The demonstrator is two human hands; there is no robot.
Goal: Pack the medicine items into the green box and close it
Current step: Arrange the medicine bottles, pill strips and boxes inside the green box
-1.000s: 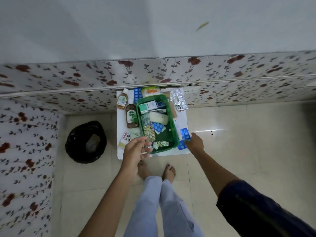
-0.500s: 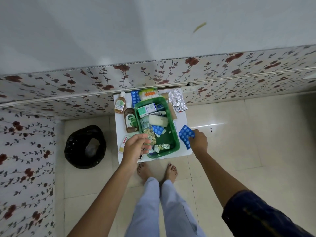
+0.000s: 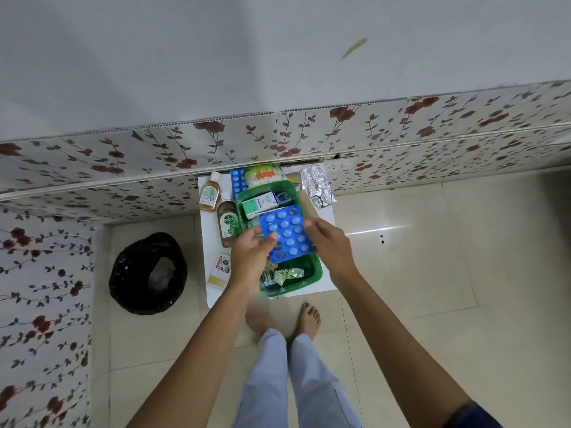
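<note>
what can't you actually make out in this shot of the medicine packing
All in the head view:
- Middle of the green box: hidden under the blue blister pack held by the left hand and right hand.
- A lid for the box: none visible.
- Small carton by the left wrist: print too small, partly covered.
- Silver foil strip: text unreadable.

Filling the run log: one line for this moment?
stage: packing | both hands, left hand and right hand, hold blue blister pack over green box | box: open

Pale tiled floor (image 3: 432, 273) meets floral-papered walls (image 3: 123, 156) — a black-lined bin (image 3: 148, 273) sits left.
</note>
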